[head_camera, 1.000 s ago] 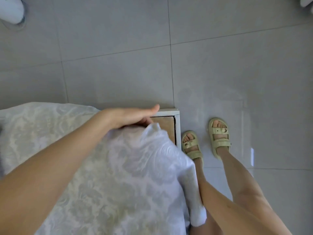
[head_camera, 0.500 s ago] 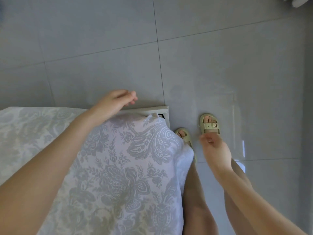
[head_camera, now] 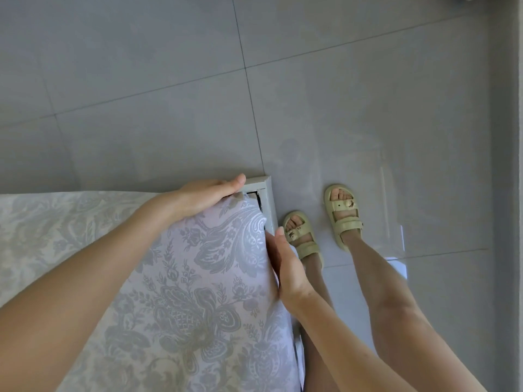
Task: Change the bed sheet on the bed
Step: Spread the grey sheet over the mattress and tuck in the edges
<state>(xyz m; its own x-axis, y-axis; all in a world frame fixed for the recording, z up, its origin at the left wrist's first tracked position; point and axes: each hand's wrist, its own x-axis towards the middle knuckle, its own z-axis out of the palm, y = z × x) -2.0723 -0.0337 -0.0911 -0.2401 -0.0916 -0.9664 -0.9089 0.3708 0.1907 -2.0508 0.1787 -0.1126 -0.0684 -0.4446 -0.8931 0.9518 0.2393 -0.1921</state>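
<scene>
At the far right corner of the bed, stands over the bed sheet [head_camera: 198, 278], a pale lilac cloth with grey floral scrolls, spread across the mattress top and turned down over its right side. Lays the left hand [head_camera: 206, 193] on the sheet's far edge right at the corner, fingers pressed together and nearly straight, tips reaching over the edge toward the white bed frame [head_camera: 267, 199]. Sets the right hand [head_camera: 285, 267] flat against the sheet's right side, just short of the corner, fingers straight and side by side, pointing away from the body; hard to tell about fingertips tucked under the cloth or not. Leaves a small wedge of the frame corner uncovered beyond the sheet, with a dark gap between frame and mattress.

Stands with the left sandal [head_camera: 300, 236] just beside the frame and the right sandal [head_camera: 343, 216] a little farther out, both pale yellow-green, toes pointing ahead. Looks onto grey floor [head_camera: 141, 80] tiles beyond the bed's far edge and along its right side, a wide run of tile reaching a darker grey band [head_camera: 509, 193] at the right border.

Finds a paler, washed-out stretch of the sheet running off to the left border, far edge straight along the tiles. Finds the sheet's lower right edge hanging white below the right wrist, close against the left leg.
</scene>
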